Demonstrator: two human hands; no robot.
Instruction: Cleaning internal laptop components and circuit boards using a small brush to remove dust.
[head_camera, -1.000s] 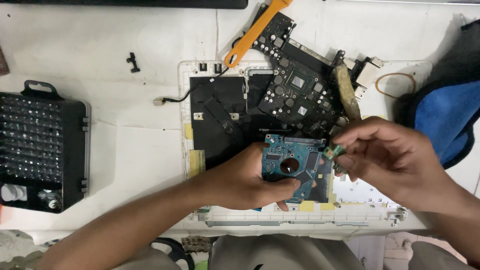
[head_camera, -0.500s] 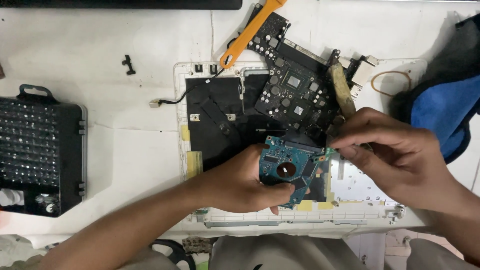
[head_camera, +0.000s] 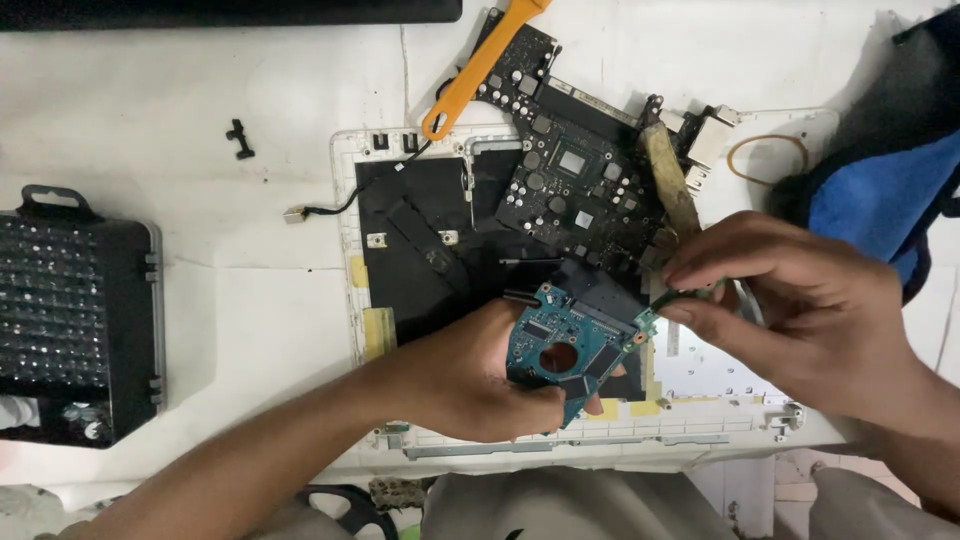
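Head view: looking down on a white surface (head_camera: 200, 300) with an opened laptop shell.
Far left: black case of screwdriver bits (head_camera: 70, 315), lid open, lying flat at the surface's edge.
Upper left: small black part (head_camera: 239, 138) lying alone, well apart from the case.
Centre back: orange pry tool (head_camera: 480, 65) lying aslant, its ringed end just over the shell's top rim.
Shell: white laptop shell (head_camera: 345, 240), black inside, with yellow tape tabs along its left wall.
Board: dark circuit board (head_camera: 570, 185) lifted out and lying tilted across the shell's upper right corner.
Left hand (head_camera: 470, 375): palm under the hard drive (head_camera: 565, 345), fingers clamped round its lower edge; the drive is held over the shell's lower middle, its blue-green circuit side up and tilted.
Right hand (head_camera: 800, 310): thumb and forefinger pinched together on a small connector cable (head_camera: 668, 298) at the drive's upper right corner.
Right back: rubber band (head_camera: 767, 160) lying on the shell's corner.
Far right: blue and black cloth bag (head_camera: 880, 190) beside the right hand.
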